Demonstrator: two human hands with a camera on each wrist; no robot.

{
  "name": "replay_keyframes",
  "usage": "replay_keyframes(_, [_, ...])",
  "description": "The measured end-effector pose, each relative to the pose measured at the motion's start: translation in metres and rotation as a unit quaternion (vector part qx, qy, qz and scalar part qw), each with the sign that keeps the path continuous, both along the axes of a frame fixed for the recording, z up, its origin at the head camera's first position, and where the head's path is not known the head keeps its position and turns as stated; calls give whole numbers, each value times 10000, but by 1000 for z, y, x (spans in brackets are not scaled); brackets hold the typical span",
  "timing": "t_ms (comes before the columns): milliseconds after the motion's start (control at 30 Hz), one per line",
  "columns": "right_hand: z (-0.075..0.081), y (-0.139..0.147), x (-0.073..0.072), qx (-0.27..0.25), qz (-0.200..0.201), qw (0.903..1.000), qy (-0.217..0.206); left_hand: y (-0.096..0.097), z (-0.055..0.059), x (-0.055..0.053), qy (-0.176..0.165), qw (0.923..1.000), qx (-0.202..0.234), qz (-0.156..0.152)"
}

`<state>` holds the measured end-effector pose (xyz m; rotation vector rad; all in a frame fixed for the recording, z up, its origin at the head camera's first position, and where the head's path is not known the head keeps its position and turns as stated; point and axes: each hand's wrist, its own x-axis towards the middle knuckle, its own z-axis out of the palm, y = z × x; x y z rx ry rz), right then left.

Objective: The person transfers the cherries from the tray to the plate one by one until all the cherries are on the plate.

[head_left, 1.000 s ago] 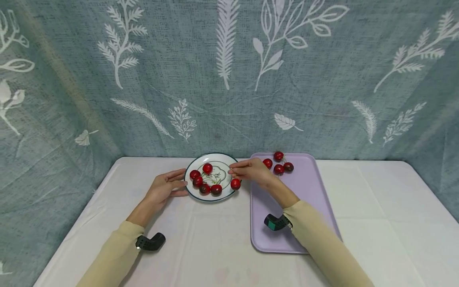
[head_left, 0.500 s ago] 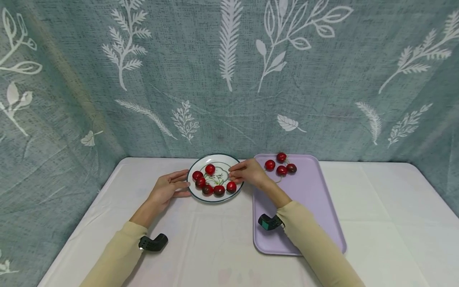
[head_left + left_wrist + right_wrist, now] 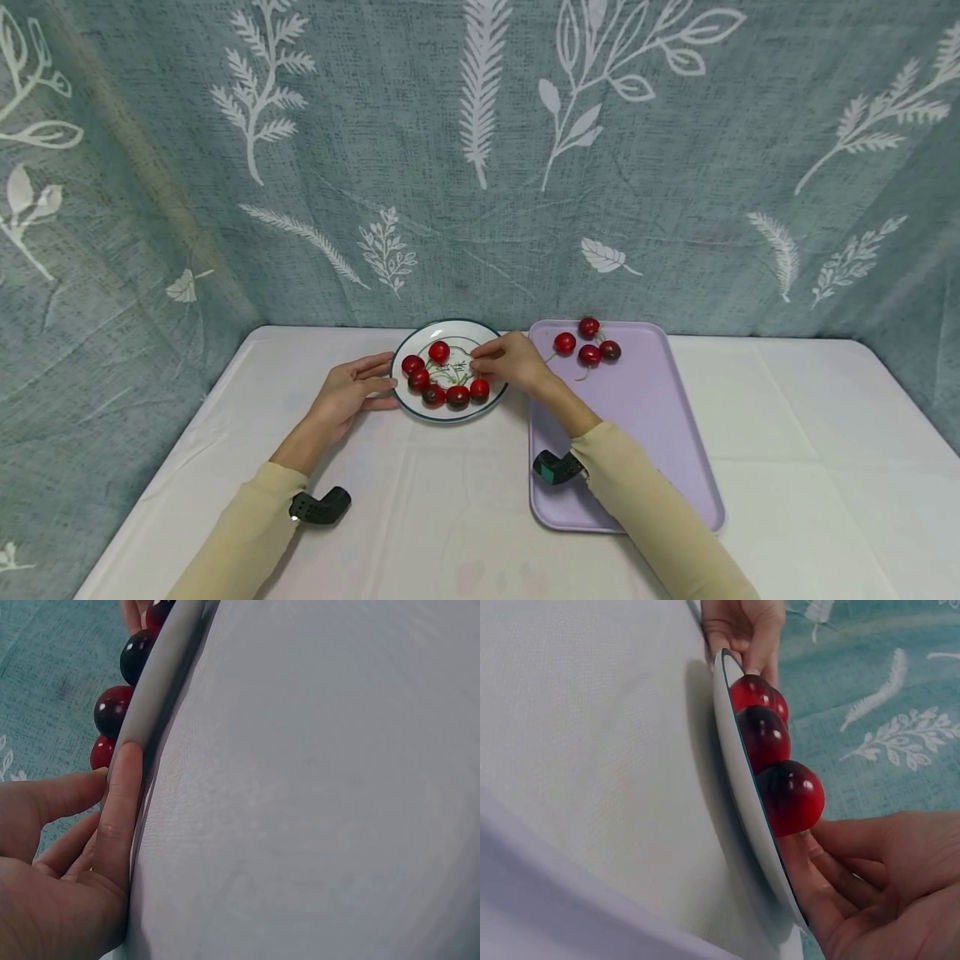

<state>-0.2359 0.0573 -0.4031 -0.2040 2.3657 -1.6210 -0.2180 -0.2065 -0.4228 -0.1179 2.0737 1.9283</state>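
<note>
Head view, mid-frame: my left hand [image 3: 348, 396] spreads against the left rim of the plate [image 3: 420, 337]; my right hand [image 3: 513, 360], nearer, pinches a cherry [image 3: 479, 391] by its stem, fruit straight below. Left wrist: fingers brace the rim, mid-left. Right wrist: cherry centre-right, hand lower right.

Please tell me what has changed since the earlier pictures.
The right hand moved left, bringing one cherry from the right edge of the plate inward, toward the other cherries; whether its fingers released it is unclear. The left hand still touches the plate, and four cherries remain on the tray.
</note>
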Motion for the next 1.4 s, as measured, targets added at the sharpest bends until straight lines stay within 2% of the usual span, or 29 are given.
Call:
replay_keyframes(100, [0,2,0,69,16,10000,69,1,0,0,-1,10000,-1,7])
replay_keyframes(300, [2,9,-1,524,-12,9964,664,2,0,0,10,10000,-28,21])
replay_keyframes(533, [7,19,3,310,63,9971,685,3,2,1,11,10000,-59,46])
replay_keyframes(733, [13,32,12,102,320,9959,846,2,0,1,26,10000,-46,35])
replay_keyframes(967, [19,52,26,558,398,9910,1148,2,-1,1,18,10000,-41,39])
replay_keyframes(1167, [15,73,36,906,382,9825,1582,1,0,1,28,10000,-24,58])
replay_keyframes(1400, [9,106,47,721,504,9849,1488,3,1,2,5,10000,-35,73])
